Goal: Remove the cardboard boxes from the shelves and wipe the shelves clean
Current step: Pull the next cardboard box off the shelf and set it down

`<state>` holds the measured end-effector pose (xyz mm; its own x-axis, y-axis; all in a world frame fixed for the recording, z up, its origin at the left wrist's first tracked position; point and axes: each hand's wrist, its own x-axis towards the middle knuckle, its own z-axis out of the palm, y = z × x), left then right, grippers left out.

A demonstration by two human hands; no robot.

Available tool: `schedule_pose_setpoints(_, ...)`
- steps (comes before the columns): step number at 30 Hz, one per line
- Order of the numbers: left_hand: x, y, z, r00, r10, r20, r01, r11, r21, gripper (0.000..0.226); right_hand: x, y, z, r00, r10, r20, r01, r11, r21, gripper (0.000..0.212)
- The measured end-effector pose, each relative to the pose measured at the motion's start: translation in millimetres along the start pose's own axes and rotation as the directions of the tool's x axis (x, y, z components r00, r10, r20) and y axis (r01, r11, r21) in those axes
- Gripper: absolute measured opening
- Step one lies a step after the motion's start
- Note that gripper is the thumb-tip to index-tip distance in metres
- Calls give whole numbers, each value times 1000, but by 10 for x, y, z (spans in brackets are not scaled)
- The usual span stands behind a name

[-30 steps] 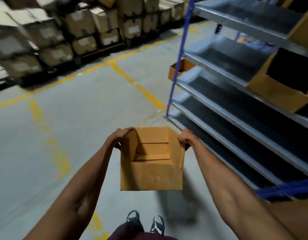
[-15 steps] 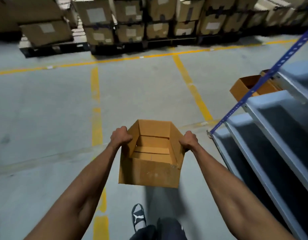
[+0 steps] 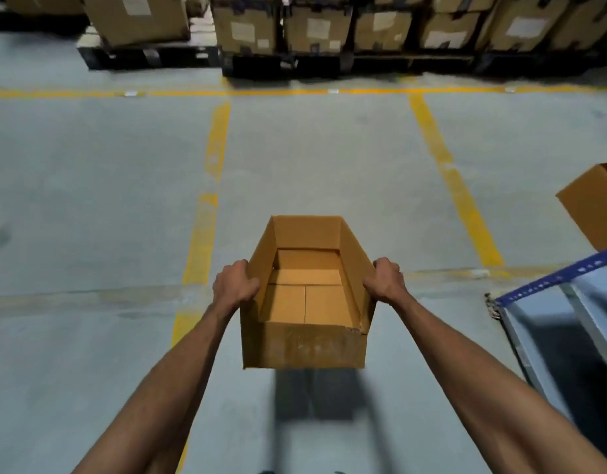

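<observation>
box [image 3: 305,295], open-topped and empty, sits in mid-air over the floor [image 3: 90,200], held out in front of the person at the middle of the view. left hand [image 3: 234,285] is clamped on the box's left wall, fingers curled over the rim and into the inside. right hand [image 3: 386,281] is clamped on the right wall the same way, fingers wrapped over the top edge. both forearms reach forward from the bottom corners of the view. the box's near wall faces the camera and looks scuffed, with a small tear at its upper right corner; the bottom flaps show inside as flat panels. a dark shadow lies on the floor just under the box. shelf [image 3: 548,323], grey metal with a blue upright [image 3: 555,280], stands at the lower right, apart from the held box. second box [image 3: 596,206] shows at the right edge, above the blue upright; what it rests on cannot be told. yellow lines [image 3: 455,186] run across the grey floor, two going away from the person and one crossing them far off. cartons [image 3: 315,25] with pale labels stand stacked on dark pallets [image 3: 148,58] along the far side, beyond the crossing line.
</observation>
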<state>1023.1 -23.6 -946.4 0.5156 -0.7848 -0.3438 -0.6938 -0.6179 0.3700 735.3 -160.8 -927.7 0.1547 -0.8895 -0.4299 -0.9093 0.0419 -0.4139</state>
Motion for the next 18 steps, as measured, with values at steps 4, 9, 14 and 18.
schedule_pose_setpoints(4,36,-337,506,998,-60,9,60,998,-7,23,267,176,601,998,-46,31,47,998,-38,18)
schedule_pose_setpoints(9,-259,-536,836,995,-99,6,100,992,-74,18,126,427,1000,999,-20,38,23,997,-77,28)
schedule_pose_setpoints(14,-487,-431,972,988,-145,45,148,988,-51,19,-111,583,1104,995,86,49,-75,979,-188,21)
schedule_pose_setpoints(18,-681,-554,1216,970,-231,80,235,971,-45,22,-301,716,1326,991,120,61,-105,974,-200,17)
